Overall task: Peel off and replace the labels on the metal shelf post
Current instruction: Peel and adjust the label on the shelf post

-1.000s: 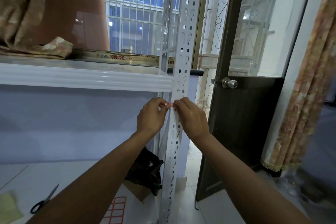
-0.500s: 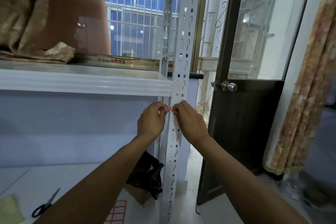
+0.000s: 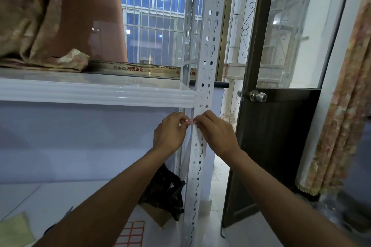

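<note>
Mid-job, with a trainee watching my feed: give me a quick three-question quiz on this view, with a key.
1. True or false: the left hand hangs open, well away from the metal shelf post.
2. Where is the small red-edged label? A) high up the post, untouched. B) pinched between the fingertips of both hands, at the post. C) in the left hand alone, far from the post.
3. Fill in: the sheet of spare labels lies ___ the right hand.
Key: 1 false; 2 B; 3 below.
</note>
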